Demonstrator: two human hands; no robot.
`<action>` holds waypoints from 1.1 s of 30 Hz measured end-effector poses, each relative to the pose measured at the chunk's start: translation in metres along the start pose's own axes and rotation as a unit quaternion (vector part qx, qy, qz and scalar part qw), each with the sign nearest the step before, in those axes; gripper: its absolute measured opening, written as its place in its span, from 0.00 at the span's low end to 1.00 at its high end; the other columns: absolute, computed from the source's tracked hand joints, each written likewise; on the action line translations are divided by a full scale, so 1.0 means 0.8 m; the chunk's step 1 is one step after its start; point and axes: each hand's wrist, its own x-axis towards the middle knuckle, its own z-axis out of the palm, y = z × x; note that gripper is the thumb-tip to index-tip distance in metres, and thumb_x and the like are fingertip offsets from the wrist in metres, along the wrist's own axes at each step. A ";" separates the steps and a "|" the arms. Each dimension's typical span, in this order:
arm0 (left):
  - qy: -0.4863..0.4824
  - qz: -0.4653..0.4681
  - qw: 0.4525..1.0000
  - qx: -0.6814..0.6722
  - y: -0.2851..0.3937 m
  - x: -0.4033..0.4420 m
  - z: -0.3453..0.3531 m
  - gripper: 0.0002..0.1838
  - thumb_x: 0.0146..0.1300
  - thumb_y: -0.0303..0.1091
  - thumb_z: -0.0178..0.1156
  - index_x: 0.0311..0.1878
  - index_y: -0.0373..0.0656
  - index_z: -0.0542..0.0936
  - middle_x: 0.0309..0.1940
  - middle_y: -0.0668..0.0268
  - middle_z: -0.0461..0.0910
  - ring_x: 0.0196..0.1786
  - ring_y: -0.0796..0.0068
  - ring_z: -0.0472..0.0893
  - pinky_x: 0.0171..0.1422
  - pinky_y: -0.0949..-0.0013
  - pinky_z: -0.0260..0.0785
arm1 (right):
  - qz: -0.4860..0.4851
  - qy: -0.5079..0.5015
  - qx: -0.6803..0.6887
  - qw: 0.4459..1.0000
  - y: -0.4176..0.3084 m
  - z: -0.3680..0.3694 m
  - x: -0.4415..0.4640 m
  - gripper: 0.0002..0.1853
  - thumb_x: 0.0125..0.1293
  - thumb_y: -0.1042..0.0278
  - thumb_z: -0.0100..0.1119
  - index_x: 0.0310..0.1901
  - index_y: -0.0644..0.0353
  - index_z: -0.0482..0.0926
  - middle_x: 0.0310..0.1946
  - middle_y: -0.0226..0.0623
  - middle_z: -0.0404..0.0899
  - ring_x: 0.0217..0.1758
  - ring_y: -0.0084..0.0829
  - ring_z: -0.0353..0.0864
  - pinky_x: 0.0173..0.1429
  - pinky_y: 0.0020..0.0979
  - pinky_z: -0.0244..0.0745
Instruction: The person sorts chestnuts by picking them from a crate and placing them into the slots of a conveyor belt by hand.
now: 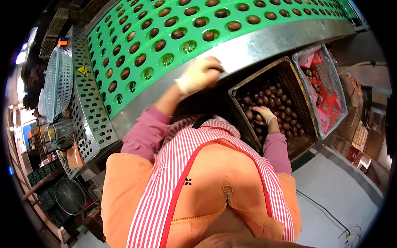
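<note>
My left hand [199, 75], in a pale glove, hovers at the metal edge of the green tray sheet [136, 84]. Its fingers are curled, and a dark patch shows at the fingertips; what they hold is hard to see. Brown eggs [160, 45] sit in most of the sheet's round pockets, while a few near pockets [167, 60] hold none. Down in a brown plastic crate [304, 89] at my right side, my right hand [264, 113], also gloved, has its fingers closed around brown eggs [259, 118] among many others.
Right of the crate stands a plastic-lined bin [341, 97] with red and pink packaging and some eggs. A perforated metal panel [89, 103] with a yellow warning label and a pale blue basket [60, 82] are at left. A black cable [322, 206] runs over the floor.
</note>
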 end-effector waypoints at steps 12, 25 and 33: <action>0.391 -0.091 0.843 0.358 -0.183 -0.189 -0.224 0.27 0.62 0.36 0.58 0.66 0.53 0.71 0.61 0.51 0.70 0.61 0.48 0.71 0.66 0.53 0.66 | -0.249 0.143 0.113 0.951 -0.006 0.015 -0.086 0.29 0.57 0.47 0.69 0.57 0.51 0.78 0.48 0.26 0.79 0.40 0.26 0.76 0.35 0.30 0.73; 0.481 -0.020 0.807 0.342 -0.213 -0.281 -0.203 0.22 0.61 0.34 0.63 0.59 0.45 0.76 0.59 0.53 0.72 0.60 0.48 0.71 0.65 0.52 0.65 | -0.402 -0.164 -0.127 0.892 -0.313 0.403 -0.145 0.23 0.63 0.55 0.65 0.55 0.59 0.76 0.32 0.31 0.80 0.20 0.17 0.67 0.25 0.22 0.65; 0.513 -0.021 0.825 0.236 -0.204 -0.337 -0.186 0.20 0.64 0.35 0.60 0.59 0.42 0.78 0.60 0.52 0.71 0.59 0.51 0.73 0.60 0.57 0.70 | -0.413 0.068 -0.331 0.846 -0.369 0.389 -0.118 0.27 0.53 0.46 0.71 0.45 0.61 0.83 0.26 0.34 0.80 0.21 0.25 0.73 0.28 0.30 0.70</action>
